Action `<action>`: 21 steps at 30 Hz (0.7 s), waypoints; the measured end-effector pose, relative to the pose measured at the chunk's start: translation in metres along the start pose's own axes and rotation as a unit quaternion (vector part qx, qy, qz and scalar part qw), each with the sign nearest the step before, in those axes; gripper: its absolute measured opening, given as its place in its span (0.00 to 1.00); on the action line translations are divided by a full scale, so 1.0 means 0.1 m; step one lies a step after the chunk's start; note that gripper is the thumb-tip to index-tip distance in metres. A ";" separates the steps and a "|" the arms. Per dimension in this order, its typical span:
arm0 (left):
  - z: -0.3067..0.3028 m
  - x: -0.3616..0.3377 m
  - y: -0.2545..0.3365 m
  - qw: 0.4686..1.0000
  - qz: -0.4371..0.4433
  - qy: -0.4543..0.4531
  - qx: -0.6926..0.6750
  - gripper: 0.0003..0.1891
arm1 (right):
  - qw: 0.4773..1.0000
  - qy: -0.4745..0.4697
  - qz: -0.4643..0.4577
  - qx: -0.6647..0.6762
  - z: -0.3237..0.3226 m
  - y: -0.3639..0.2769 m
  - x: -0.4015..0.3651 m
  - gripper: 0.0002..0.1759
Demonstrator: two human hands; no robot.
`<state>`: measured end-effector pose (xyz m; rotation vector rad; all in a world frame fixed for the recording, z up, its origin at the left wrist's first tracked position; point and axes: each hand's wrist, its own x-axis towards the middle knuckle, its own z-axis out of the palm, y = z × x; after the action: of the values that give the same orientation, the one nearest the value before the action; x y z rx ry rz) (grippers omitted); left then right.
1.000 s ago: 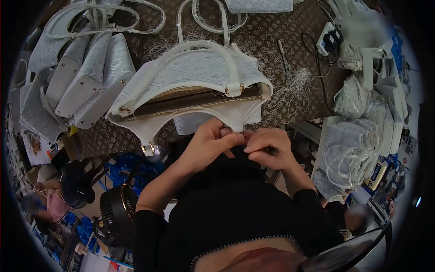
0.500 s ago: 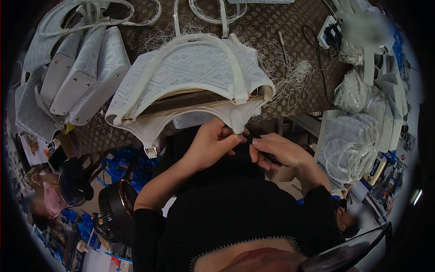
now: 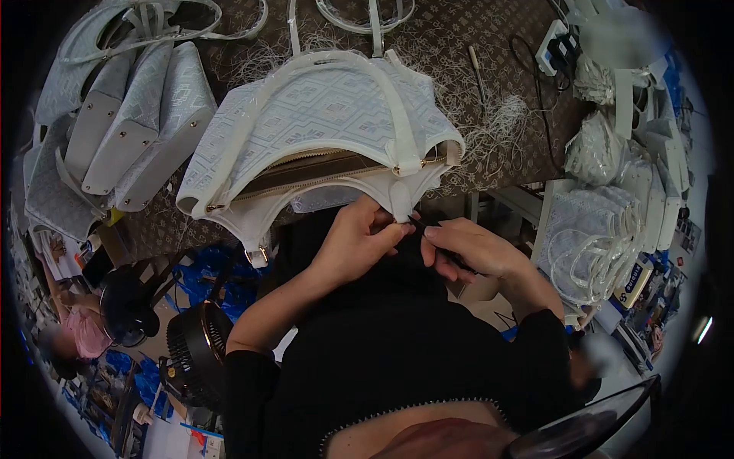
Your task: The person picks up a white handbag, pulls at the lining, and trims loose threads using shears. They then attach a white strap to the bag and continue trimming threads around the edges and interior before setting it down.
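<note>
A white patterned handbag (image 3: 313, 115) lies tilted at the table's near edge, its gold zip open and brown lining showing. My left hand (image 3: 355, 239) is closed in a pinch on the end of the white strap tab (image 3: 400, 203) at the bag's near right side. Close beside it, my right hand (image 3: 474, 249) is closed round a thin dark pointed tool (image 3: 417, 222), whose tip meets the tab near my left fingertips. Most of that tool is hidden in my fingers, and I cannot tell its kind.
More white handbags (image 3: 145, 122) stand at left. Loose thread clippings (image 3: 501, 126) and a slim stick-like tool (image 3: 477, 73) lie on the brown patterned table (image 3: 527, 23). A power strip (image 3: 554, 47) and wrapped bags (image 3: 589, 237) are at right. A black fan (image 3: 195, 356) stands lower left, near a person (image 3: 86, 330).
My right hand has turned slightly, and the dark tool's tip now shows against the strap tab. My left hand keeps its pinch; the bag has barely moved.
</note>
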<state>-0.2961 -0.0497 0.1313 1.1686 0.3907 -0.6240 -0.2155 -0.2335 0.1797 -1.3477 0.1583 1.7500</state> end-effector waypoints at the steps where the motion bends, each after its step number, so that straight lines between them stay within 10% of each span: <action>1: -0.01 0.01 -0.03 1.000 0.005 0.001 0.012 0.15 | 1.000 -0.001 0.000 0.000 0.01 -0.01 0.00 0.23; 21: 0.01 0.04 -0.11 1.000 0.026 -0.004 0.015 0.13 | 1.000 0.025 -0.013 0.001 0.09 0.00 0.07 0.23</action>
<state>-0.3001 -0.0547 0.1213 1.2010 0.3443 -0.5898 -0.2225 -0.2244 0.1773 -1.3876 0.1692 1.6941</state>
